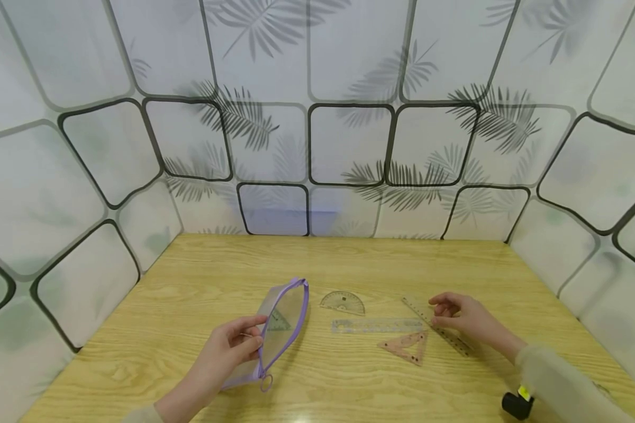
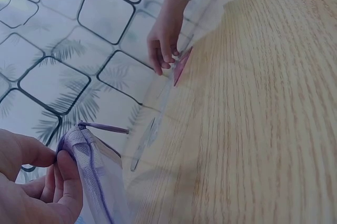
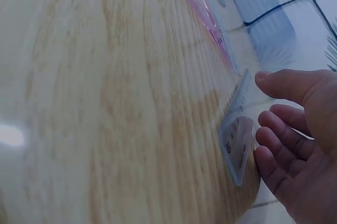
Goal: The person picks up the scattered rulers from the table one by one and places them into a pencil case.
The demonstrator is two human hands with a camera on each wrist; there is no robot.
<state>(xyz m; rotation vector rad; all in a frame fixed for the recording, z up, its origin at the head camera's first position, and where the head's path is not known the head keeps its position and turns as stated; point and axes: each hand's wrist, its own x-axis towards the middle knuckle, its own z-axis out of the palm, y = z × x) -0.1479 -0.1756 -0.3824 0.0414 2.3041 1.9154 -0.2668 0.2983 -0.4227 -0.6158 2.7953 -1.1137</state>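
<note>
My left hand (image 1: 233,346) pinches the rim of a see-through zip pouch (image 1: 298,329) with purple edging, between thumb and fingers. The pouch mouth gapes, and a greenish set square (image 1: 278,321) shows inside. A purple ring (image 1: 266,383) hangs from its zipper. At the right, my right hand (image 1: 463,317) hovers beside a clear ruler (image 1: 457,342) lying diagonally. In the right wrist view, thumb and loosely bent fingers stand apart, close to the clear ruler (image 3: 237,140), with nothing between them.
A clear protractor (image 1: 343,302), a second clear ruler (image 1: 376,325) and a pinkish set square (image 1: 407,346) lie on the wooden table (image 1: 338,388) between the hands. A black object with a yellow part (image 1: 518,403) is by the right sleeve. Patterned curtains (image 1: 349,147) enclose the table.
</note>
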